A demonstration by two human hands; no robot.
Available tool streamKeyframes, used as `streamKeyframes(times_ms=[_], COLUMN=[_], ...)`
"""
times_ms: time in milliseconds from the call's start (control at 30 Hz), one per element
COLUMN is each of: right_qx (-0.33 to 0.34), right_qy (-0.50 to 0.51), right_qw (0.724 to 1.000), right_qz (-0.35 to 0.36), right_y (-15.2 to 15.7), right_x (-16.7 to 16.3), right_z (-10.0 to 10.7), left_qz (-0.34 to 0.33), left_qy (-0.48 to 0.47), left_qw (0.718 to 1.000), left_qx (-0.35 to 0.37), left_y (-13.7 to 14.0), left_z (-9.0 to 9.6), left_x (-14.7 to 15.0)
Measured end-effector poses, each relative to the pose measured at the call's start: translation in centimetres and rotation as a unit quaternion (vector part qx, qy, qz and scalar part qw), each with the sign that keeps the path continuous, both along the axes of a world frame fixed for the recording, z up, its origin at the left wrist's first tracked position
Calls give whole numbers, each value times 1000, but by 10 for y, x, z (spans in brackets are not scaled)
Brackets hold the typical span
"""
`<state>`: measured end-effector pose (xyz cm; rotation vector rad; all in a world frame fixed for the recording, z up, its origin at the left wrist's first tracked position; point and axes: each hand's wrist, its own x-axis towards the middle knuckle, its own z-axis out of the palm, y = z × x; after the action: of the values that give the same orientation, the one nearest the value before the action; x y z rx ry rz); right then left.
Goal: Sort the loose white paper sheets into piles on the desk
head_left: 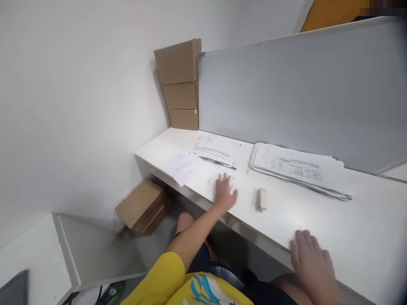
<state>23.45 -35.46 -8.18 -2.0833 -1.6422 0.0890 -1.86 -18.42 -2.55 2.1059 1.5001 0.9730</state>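
My left hand (224, 193), a little blurred, is over the white desk with its fingers spread and nothing in it. Small dark marks or bits (212, 178) are scattered on the desktop around its fingertips; they are too small to identify. Just beyond it lies a small stack of printed papers (214, 150), with a loose printed sheet (186, 167) to the left overhanging the desk's front edge. My right hand (313, 260) rests flat at the front edge, holding nothing. Between the hands, apart from both, a cream stapler (262, 199) sits on the desk.
A thick pile of printed papers (295, 167) lies at the back right, by the grey partition (302, 97). Stacked cardboard boxes (179, 84) stand in the back corner of the desk (365, 237). More cardboard boxes (141, 203) are on the floor at left, near another white table (34, 258).
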Motion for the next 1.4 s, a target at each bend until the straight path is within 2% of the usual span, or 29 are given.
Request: streamKeyframes(times_ms=[67, 167, 233, 300, 367, 500, 600, 667, 700, 767, 900, 967, 1033, 1167, 1300, 1400], right_qx=[23, 27, 30, 29, 20, -48, -189, -273, -294, -301, -277, -276, -282, -298, -324, -323], right_qy=[-22, -19, -5, 14, 49, 172, 257, 295, 307, 318, 316, 314, 309, 306, 328, 347], right_qw=[999, 999, 999, 999, 998, 984, 945, 908, 896, 889, 899, 898, 894, 889, 882, 874], right_qz=[31, 19, -11, -29, -25, 23, 75, 116, 129, 131, 121, 140, 163, 167, 101, 104], right_y=[-34, -67, -74, -75, -77, -92, -103, -102, -100, -91, -68, -61, -58, -70, -92, -101], right_x=[-13, -25, -33, -43, -56, -88, -108, -114, -115, -117, -127, -134, -140, -142, -132, -131], right_z=[-11, -23, -25, -28, -39, -80, -98, -94, -89, -74, -49, -42, -42, -66, -100, -111], left_qz=[88, 180, 180, 166, 156, 121, 138, 146, 138, 103, 50, 44, 69, 181, 161, 158], left_qy=[17, 51, 108, 174, 225, 249, 256, 268, 272, 273, 248, 246, 261, 310, 368, 379], left_qw=[996, 982, 974, 962, 954, 959, 954, 944, 942, 948, 962, 963, 957, 919, 898, 895], left_qx=[-6, -37, -89, -132, -125, -56, -79, -125, -139, -130, -103, -102, -106, -163, -179, -176], left_y=[25, 63, 78, 84, 81, 70, 70, 71, 70, 67, 59, 59, 62, 71, 76, 77], left_z=[8, 25, 33, 37, 36, 29, 24, 21, 19, 15, 12, 14, 19, 31, 39, 41], left_x=[-45, -118, -156, -178, -184, -174, -169, -168, -167, -163, -158, -160, -166, -188, -199, -199])
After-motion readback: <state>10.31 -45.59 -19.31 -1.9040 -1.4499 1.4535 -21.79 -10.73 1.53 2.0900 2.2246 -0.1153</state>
